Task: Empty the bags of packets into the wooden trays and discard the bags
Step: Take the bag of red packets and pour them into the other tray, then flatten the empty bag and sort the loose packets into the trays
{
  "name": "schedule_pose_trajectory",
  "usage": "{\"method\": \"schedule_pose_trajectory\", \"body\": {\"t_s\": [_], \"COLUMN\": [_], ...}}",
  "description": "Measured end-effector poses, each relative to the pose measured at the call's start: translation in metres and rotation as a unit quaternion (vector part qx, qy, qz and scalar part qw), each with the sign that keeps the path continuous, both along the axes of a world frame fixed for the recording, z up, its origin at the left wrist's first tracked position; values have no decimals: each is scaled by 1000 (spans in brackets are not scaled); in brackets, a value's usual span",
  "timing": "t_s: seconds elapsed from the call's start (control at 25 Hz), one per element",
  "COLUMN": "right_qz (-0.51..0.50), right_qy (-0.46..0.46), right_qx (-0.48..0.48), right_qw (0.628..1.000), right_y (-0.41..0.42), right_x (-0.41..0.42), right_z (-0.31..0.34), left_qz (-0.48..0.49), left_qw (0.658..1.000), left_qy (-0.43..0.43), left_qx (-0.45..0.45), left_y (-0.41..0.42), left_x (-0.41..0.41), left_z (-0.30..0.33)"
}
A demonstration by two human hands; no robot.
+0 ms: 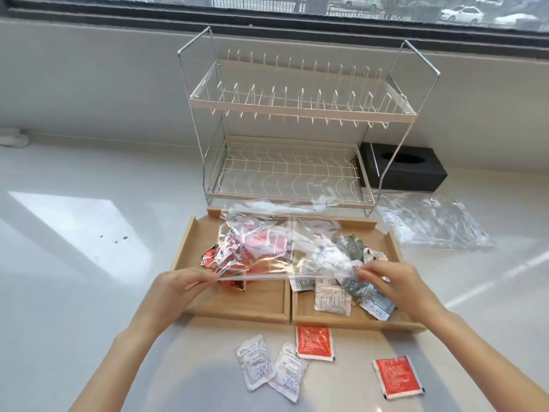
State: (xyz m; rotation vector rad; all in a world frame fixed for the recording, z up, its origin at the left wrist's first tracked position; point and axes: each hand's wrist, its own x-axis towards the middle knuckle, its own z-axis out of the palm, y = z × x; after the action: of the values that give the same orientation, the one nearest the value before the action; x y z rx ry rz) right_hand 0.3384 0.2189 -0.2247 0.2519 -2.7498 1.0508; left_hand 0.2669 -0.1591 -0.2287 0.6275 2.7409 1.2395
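Clear bag (285,248) pinched at near edge by left hand (181,288) and right hand (389,281) — thin, limp, slippery; best gripped at corners — packets (252,248) loose beyond grip.

We count 2 wooden trays side by side: left tray (237,307) and right tray (326,321). 2 clear bags: one held over the trays (285,248), one flat on the counter at right (430,224). On the counter in front we count 4 loose packets, i.e. 2 red (315,342) (397,376) and 2 white (255,362) (288,370). Packets in the trays overlap too much to count (red ones left, grey/white right). Also 1 dish rack (297,108) w/ 2 tiers, 1 black box (407,171), 2 hands (181,288) (392,281).
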Motion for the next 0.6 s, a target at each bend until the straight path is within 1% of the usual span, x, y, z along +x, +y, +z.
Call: {"method": "schedule_pose_trajectory", "body": {"t_s": [0.08, 0.2, 0.28, 0.36, 0.44, 0.48, 0.52, 0.6], "right_qz": [7, 17, -13, -72, -128, -146, -157, -174], "right_qy": [-29, -74, -98, -102, -88, -91, -107, -169], "right_qx": [9, 28, 6, -28, -18, -17, -27, -37], "right_qw": [1000, 997, 995, 992, 988, 985, 982, 969], "right_y": [0, -4, -6, -7, -9, -12, -14, -19], "right_x": [1, 0, -2, -12, -31, -42, -51, -71], "right_z": [-5, 0, 7, 13, 18, 21, 25, 30], "left_qz": [-8, -40, -52, -24, 41, 77, 109, 171], "left_qw": [1000, 998, 996, 999, 999, 996, 992, 983], "left_qy": [-10, 1, 17, -4, -27, -26, -22, -31], "left_qx": [-18, -52, -77, -45, 13, 40, 55, 56], "left_y": [-1, -1, -2, 1, 10, 16, 23, 37], "left_x": [2, 2, 1, -3, -12, -19, -27, -47], "left_z": [-6, -4, -1, 6, 12, 16, 19, 22]}}
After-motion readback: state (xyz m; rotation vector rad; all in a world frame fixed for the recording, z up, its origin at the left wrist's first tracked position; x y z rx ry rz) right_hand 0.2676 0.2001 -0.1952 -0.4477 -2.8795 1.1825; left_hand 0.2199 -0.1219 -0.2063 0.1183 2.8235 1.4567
